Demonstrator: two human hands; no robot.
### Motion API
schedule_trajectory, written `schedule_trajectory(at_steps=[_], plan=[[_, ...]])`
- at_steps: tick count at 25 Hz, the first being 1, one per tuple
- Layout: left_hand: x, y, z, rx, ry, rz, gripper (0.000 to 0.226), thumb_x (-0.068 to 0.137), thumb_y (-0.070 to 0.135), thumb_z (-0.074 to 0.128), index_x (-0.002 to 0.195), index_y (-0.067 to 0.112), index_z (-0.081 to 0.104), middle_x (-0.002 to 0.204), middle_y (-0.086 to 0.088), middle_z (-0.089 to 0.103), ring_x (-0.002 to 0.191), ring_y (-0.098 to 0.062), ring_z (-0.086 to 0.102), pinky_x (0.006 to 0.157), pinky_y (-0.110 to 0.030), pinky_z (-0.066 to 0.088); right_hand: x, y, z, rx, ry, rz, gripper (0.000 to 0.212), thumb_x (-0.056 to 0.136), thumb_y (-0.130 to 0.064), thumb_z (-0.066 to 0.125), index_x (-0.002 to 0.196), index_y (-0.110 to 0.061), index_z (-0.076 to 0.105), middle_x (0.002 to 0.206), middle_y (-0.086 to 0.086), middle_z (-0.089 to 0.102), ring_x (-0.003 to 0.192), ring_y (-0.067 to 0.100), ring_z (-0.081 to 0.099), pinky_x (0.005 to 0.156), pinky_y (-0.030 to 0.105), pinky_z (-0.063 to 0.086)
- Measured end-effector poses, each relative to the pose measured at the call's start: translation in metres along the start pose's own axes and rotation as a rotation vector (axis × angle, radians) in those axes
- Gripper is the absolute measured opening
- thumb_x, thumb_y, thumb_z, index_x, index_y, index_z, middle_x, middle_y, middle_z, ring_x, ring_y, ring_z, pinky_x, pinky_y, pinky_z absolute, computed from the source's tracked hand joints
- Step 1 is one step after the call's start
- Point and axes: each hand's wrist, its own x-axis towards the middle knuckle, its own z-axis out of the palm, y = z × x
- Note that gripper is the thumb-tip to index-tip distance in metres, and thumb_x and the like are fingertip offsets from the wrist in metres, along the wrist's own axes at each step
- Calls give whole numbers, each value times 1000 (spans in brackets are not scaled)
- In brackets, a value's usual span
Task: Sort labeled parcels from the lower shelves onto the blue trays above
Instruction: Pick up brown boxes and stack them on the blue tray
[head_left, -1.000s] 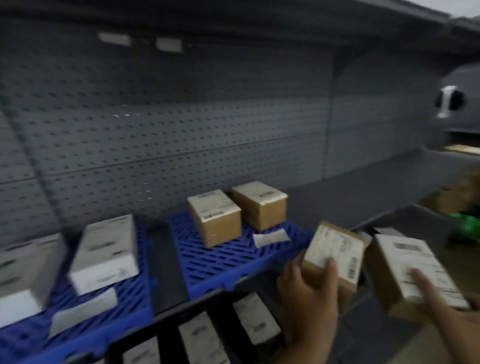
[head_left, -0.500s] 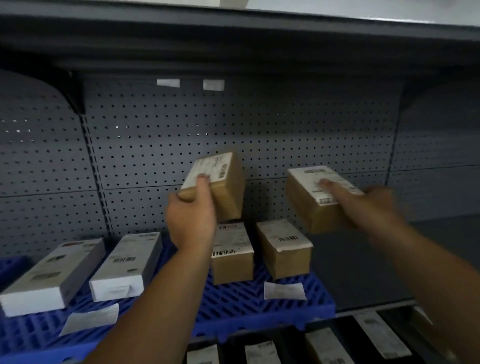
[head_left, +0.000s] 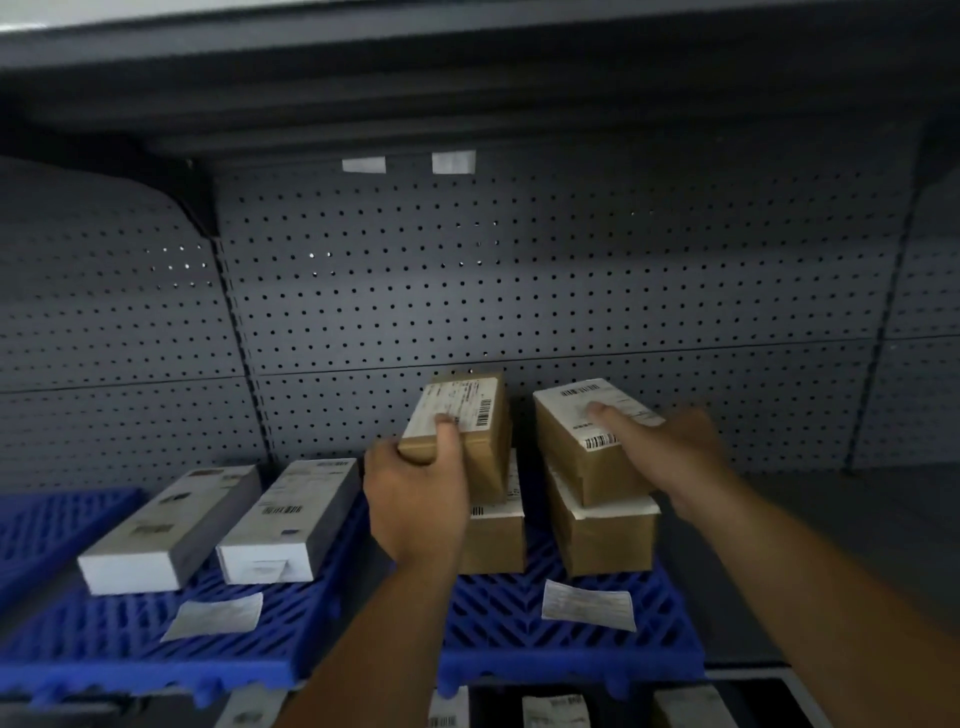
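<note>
Two labeled parcels above the blue tray (head_left: 571, 644) — dim grey pegboard (head_left: 519, 286) behind.
The left hand (head_left: 415, 499) has its grip wrapped round a tilted parcel (head_left: 470, 415) at the tray's 12 o'clock. The right hand (head_left: 670, 457) has its grip clasping a flat parcel (head_left: 576, 452) at 1 o'clock, atop a brown box (head_left: 608, 540) — white boxes (head_left: 291, 519) lie at 9 o'clock.

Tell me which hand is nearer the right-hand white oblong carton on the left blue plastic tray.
Left. The left hand, gripping a brown cardboard parcel, is just right of the white carton; the right hand, holding a second brown parcel, is farther right.
</note>
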Motion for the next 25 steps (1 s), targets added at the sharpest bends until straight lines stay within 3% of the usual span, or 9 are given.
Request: schedule_trajectory(at_steps=[7,11,15,19,21,25], plan=[[0,3,15,-19,53,-39,52,78,76,52,99,28,56,100,3,63,82,-17,62,74,-40,53,4,1,2,-35,-53,24,51,62,-68,83,73,-21,67,74,-3,71,66,15,70,53,24,51],[-4,7,16,42,52,49,58,77,75,51,103,24,60,103,2,63,94,-23,63,82,-48,56,2,1,-1,-15,-85,29,55,66,-68,80,81,-16,69,84,3,74,76,22,73,68,35,62],[-10,5,17,126,53,135,62,80,73,52,106,17,62,104,0,62,99,-25,61,82,-47,55,3,1,-3,5,-107,47,63,76,-72,71,89,-10,69,90,8,76,81,25,74,79,46,64],[-11,0,17,127,34,82,66,81,76,50,108,17,62,106,-2,64,99,-28,63,87,-51,54,-2,1,-3,27,-110,99,73,83,-77,57,110,-9,48,97,8,71,82,23,70,67,36,58],[-9,-2,17,154,32,84,72,81,79,47,111,16,62,109,-4,65,102,-29,63,94,-53,51,-4,3,-2,-1,-116,107,78,83,-80,53,116,-10,48,101,10,71,84,25,70,65,33,54],[-8,-5,15,198,25,101,83,84,84,38,122,14,60,125,-9,62,118,-34,57,109,-58,36,-5,8,-3,-9,-114,68,65,86,-78,49,96,-14,46,103,8,66,86,23,66,74,37,57]])
